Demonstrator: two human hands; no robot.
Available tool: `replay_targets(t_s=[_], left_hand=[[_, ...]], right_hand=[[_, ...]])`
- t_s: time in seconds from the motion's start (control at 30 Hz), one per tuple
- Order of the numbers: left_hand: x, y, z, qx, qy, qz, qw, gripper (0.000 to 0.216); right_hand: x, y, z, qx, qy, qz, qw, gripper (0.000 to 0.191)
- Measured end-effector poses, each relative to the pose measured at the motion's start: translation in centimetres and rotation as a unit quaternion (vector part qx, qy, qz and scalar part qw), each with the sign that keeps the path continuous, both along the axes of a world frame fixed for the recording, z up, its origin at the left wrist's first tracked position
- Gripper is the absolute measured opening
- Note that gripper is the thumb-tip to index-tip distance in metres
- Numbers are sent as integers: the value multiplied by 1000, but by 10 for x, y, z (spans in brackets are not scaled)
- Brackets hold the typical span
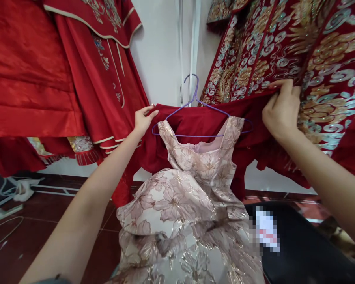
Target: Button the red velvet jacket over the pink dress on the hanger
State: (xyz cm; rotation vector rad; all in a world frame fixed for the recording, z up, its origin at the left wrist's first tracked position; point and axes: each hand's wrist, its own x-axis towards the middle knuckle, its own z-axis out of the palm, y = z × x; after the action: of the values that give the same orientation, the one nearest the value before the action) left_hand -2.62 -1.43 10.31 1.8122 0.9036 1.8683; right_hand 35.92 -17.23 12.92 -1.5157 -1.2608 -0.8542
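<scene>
A dark red cloth [192, 124] stretches sideways between my two hands, behind a purple hanger [195, 94]. My left hand [143, 119] pinches its upper left edge between thumb and fingers. At the upper right, my right hand [284, 110] grips the other end, its fingers curled over the edge. In front of the cloth hangs a pale pink floral dress [177, 201] with wide shoulder straps on the hanger. Folds bunch at the dress's waist, and its lower part runs out of view. Whether the red cloth is a garment I cannot tell.
Red embroidered garments [100, 79] hang at the left, and a heavily sequinned red garment [263, 51] at the right. A white upright pole [194, 43] stands behind the hanger. Below right is a black surface [301, 244] with a blurred white item. Pale shoes [23, 190] and cables lie lower left.
</scene>
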Motion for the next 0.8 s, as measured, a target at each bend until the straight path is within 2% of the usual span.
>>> replay_targets(t_s=[0.07,0.13,0.27,0.33,0.43,0.57,0.63,0.7,0.73,0.8], left_hand=[[-4,-13,-5,37,116,57,991,29],[-7,-23,-14,19,178,75,981,28],[-3,-29,-26,-45,132,78,987,27],[6,-27,-24,-51,94,85,991,24],[25,-30,-16,-46,43,66,996,20],[68,-54,-13,-27,-9,-7,1000,16],[94,-68,-20,-36,17,-46,998,13],[114,-79,-29,-57,85,-79,992,13],[120,-82,-34,-63,117,-84,988,14],[123,-86,-42,-70,162,-75,981,14]], right_hand=[[-1,-14,-6,-40,-32,-9,999,34],[0,-24,-13,-115,-38,-35,992,35],[-2,-28,-26,-283,-47,-61,956,37],[-10,-22,-31,-318,-74,-44,944,38],[-35,-6,-37,-305,-91,22,948,36],[-87,9,-47,-269,-88,167,945,31],[-112,9,-59,-270,-129,247,922,30],[-128,5,-74,-284,-166,302,895,28],[-132,1,-81,-285,-167,314,890,27],[-129,-5,-93,-257,-135,320,902,25]])
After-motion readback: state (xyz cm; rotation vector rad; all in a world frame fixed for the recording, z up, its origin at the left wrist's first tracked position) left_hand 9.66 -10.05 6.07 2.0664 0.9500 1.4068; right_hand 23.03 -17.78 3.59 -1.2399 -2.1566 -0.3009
